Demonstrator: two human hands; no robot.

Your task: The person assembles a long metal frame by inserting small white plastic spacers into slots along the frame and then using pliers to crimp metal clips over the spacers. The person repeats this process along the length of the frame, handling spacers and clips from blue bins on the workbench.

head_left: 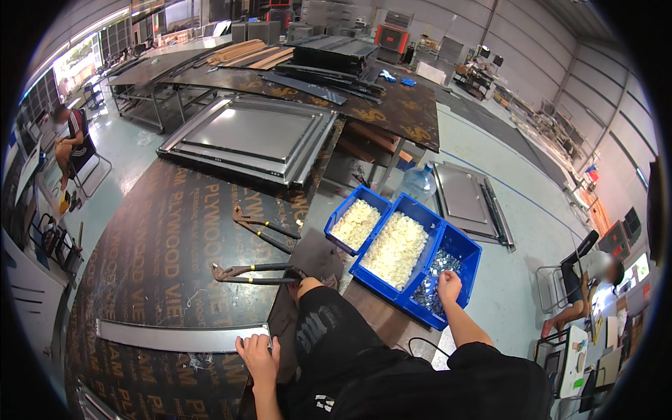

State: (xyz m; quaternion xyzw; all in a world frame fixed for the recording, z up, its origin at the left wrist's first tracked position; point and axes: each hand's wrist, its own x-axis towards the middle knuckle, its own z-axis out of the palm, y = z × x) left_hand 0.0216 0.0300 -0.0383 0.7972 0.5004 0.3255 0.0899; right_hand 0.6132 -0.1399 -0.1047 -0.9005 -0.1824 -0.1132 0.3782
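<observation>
A long, narrow grey metal strip (175, 338) lies across the near part of the dark plywood bench top (150, 266). My left hand (259, 357) grips its right end, fingers curled over the edge. Off to the right, my right hand (449, 285) is over the blue bin (476, 262) of small shiny metal pieces (428, 290). Its fingers are pinched together, and whatever is between them is too small to make out. Two pliers-like hand tools with dark handles, one nearer (255, 273) and one farther (266, 229), lie on the bench beyond the strip.
Two more blue bins, a small one (337, 218) and a larger one (435, 227), hold cream-coloured pieces. Stacked metal panels (245, 133) occupy the bench's far end. A big water bottle (418, 180) stands behind the bins. Seated people (70, 136) are at both sides, well away.
</observation>
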